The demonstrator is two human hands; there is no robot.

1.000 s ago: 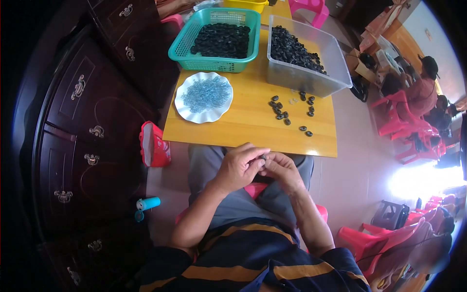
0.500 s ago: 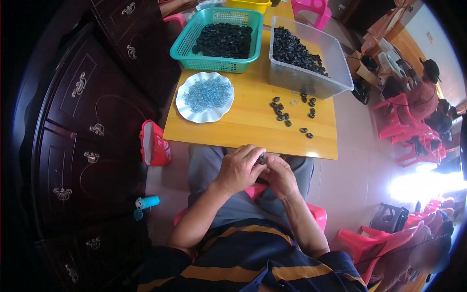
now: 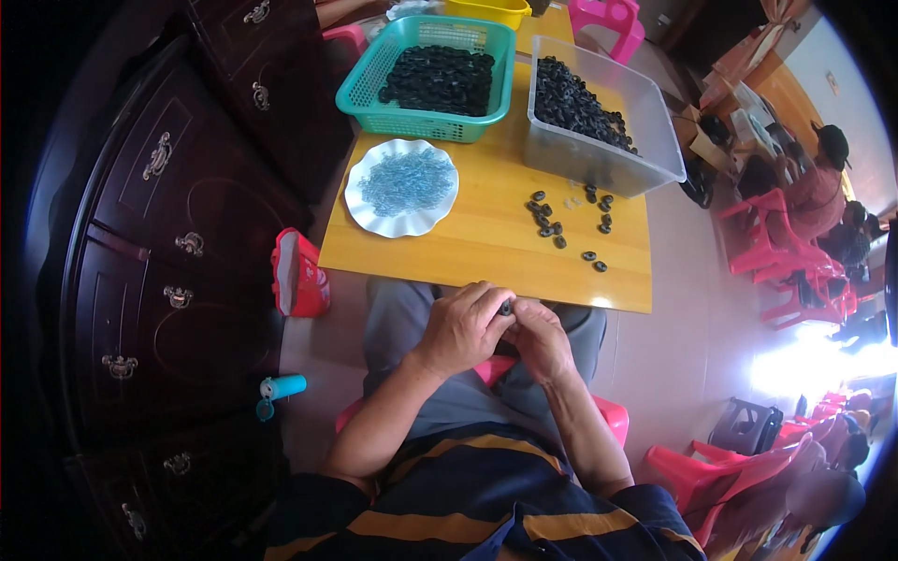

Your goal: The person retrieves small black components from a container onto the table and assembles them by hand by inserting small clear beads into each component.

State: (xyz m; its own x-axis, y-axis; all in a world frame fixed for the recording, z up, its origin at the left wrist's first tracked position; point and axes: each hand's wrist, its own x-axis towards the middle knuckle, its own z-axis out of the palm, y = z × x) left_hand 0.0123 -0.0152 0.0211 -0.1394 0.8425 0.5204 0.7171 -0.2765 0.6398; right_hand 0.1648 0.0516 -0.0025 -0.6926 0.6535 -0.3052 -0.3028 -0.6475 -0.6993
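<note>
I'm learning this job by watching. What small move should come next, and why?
Probably hold the black piece steady in the left hand while the right hand works at it: the left pinches it, and the right's fingertips are close beside it.

The tabletop (image 3: 486, 215) is yellow-orange with a faint wood-grain pattern. The basket (image 3: 421, 125) is teal green with an open lattice pattern; the basket parts (image 3: 440, 79) are black. The bin (image 3: 585, 166) is colourless and translucent; the bin parts (image 3: 580, 107) are black. The loose parts (image 3: 558, 241) and the held part (image 3: 506, 308) are black. The plate (image 3: 398, 225) is white; the slivers (image 3: 404, 182) are pale blue. The shirt (image 3: 412, 528) is navy with broad mustard stripes. The trousers (image 3: 397, 323) are plain grey. The cabinet (image 3: 131, 224) is dark reddish brown. The bottle (image 3: 293, 384) is turquoise.
</note>
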